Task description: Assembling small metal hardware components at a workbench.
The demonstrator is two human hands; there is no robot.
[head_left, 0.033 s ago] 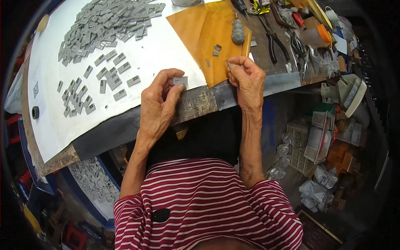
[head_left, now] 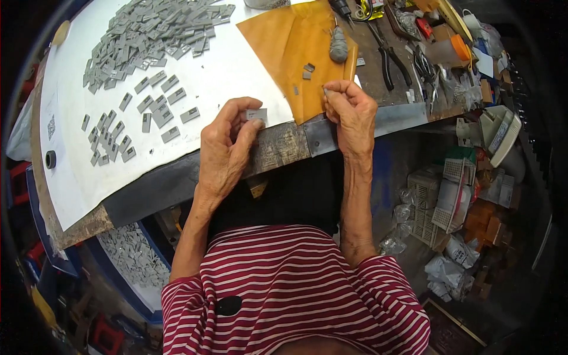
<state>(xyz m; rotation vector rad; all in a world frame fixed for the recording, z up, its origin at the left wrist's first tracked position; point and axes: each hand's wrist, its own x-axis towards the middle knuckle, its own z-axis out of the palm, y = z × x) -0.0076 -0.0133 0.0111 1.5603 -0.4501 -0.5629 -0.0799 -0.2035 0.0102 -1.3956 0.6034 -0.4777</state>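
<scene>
Grey plate [head_left: 256, 114], one only, is gripped between the left hand's [head_left: 223, 145] thumb and fingers near the table's [head_left: 273, 148] front edge. At three o'clock, the right hand [head_left: 354, 118] has thumb and forefinger pressed together, perhaps on one tiny piece. Three small bits [head_left: 306, 76] lie on one orange sheet [head_left: 275, 38] toward one o'clock; one heap [head_left: 154, 41] rises toward ten.

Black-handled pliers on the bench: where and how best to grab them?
Probably by both black handles, coming from the bench's near edge: the pliers appear to lie flat, handles splayed toward the person, nose pointing away.
</scene>
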